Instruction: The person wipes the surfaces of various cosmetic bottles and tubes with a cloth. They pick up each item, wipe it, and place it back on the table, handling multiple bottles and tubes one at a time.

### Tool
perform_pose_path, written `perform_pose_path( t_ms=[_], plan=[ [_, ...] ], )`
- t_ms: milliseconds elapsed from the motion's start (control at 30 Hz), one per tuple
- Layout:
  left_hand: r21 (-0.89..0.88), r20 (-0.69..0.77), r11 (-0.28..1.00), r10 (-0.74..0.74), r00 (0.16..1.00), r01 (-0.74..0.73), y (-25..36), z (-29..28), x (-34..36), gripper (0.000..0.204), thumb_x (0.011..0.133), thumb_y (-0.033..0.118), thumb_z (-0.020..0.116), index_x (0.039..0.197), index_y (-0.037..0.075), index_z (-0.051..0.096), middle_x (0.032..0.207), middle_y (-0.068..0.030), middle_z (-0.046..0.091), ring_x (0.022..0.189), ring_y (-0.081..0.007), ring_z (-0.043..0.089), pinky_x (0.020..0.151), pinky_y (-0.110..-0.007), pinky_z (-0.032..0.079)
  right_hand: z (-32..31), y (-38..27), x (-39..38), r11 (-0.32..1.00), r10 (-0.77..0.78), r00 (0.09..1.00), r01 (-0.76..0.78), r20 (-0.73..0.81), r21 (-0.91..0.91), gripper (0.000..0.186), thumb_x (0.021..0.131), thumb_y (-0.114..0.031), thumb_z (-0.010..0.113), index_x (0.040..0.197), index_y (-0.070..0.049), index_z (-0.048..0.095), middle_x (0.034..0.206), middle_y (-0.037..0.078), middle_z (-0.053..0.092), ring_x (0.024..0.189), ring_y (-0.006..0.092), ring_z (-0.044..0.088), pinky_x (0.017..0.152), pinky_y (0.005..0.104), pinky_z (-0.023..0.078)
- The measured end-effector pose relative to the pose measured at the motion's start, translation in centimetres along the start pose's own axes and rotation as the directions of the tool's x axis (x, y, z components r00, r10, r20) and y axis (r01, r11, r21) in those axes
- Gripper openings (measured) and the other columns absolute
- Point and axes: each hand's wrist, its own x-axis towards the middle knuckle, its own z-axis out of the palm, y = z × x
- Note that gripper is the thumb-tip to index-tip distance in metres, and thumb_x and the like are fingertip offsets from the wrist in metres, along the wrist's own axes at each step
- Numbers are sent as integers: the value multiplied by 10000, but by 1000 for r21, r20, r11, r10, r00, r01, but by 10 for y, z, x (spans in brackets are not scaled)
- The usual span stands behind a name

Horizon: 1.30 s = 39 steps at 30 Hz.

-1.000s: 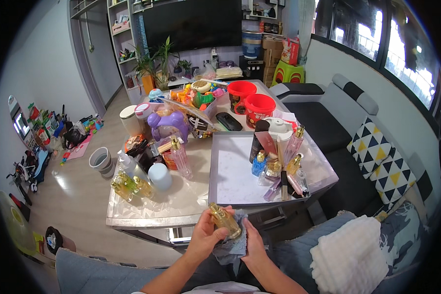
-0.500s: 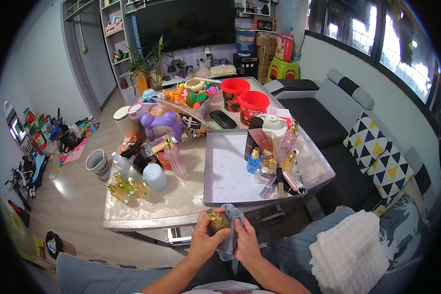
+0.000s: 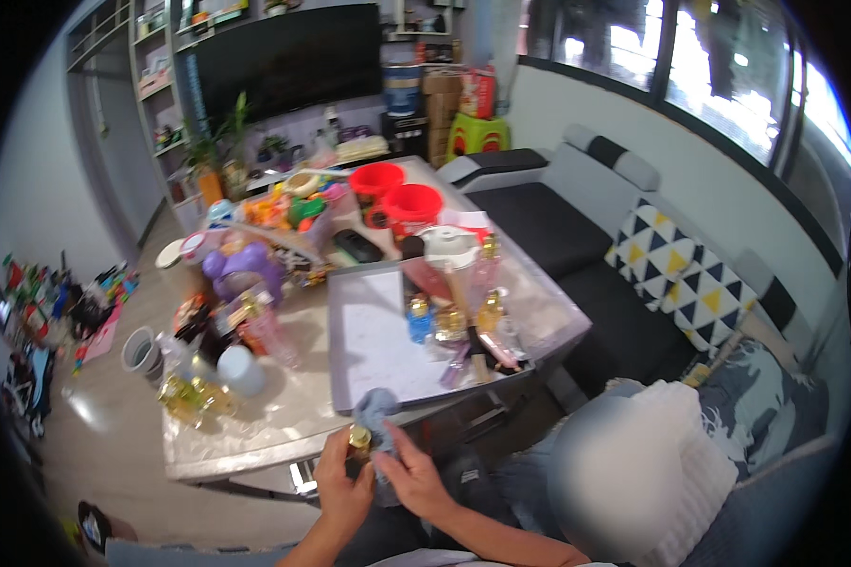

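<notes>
My left hand (image 3: 342,489) is closed around a small gold-capped perfume bottle (image 3: 359,439), held upright over my lap just in front of the table. A blue-grey cloth (image 3: 376,407) is bunched against the bottle's right side, with my right hand (image 3: 418,478) gripping it. My fingers and the cloth cover most of the bottle's body. Just beyond my hands lies a shallow white-floored tray (image 3: 367,364). In its right part stand a blue bottle (image 3: 420,323), a gold-topped bottle (image 3: 451,326) and several other cosmetics. Several yellowish perfume bottles (image 3: 194,401) cluster at the table's left front corner.
Behind the tray are two red buckets (image 3: 413,210), a dark oval case (image 3: 357,247) and a heap of toys (image 3: 293,213). A white-lidded jar (image 3: 241,369) stands left of the tray. A dark sofa (image 3: 548,222) runs along the right. A blurred patch hides part of a white blanket (image 3: 700,454).
The view has swung right and blurred a little, so the table and tray appear farther left. Both hands still hold the bottle and cloth, and the bottle now shows less between my fingers.
</notes>
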Motion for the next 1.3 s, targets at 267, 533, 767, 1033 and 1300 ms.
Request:
perform_pose_path(
  t_ms=[267,533,767,1033,1300],
  plan=[
    [85,81,993,70,994,-77,-2,10,-13,445,642,-66,626,1069,0,519,960,-145,580,858,-288,615,751,-326,497,3,30,-8,793,238,969,-151,-72,591,339,925,-101,475,1238,27,452,1060,27,558,970,81,501,854,210,397],
    [-9,332,995,94,939,-96,-3,0,-8,484,647,-24,724,1078,15,508,1010,-128,591,920,-223,612,820,-311,493,-26,0,0,552,541,834,-451,110,701,257,912,-158,522,1152,-67,532,984,31,608,891,129,592,742,284,496],
    [86,247,989,96,964,-121,8,2,-10,461,771,97,647,1204,23,507,1111,-194,508,1003,-353,522,865,-398,430,-15,50,-3,662,410,909,-238,-77,711,219,918,-217,533,1015,-25,576,886,62,622,709,143,578,612,277,468],
    [195,44,972,125,991,-131,16,10,-20,420,842,122,586,1220,-36,491,1177,-229,531,1028,-362,542,830,-380,454,-14,9,-10,973,100,984,-66,-147,223,287,908,-148,527,1164,-19,520,934,28,597,831,101,543,724,260,454],
    [-359,-11,930,-84,996,75,10,7,-15,231,822,76,636,1021,10,538,847,-51,511,703,-142,511,621,-254,444,-4,21,-16,955,-268,946,236,-183,-180,325,883,-138,539,1157,31,488,919,109,587,831,134,516,733,291,444]
  ],
)
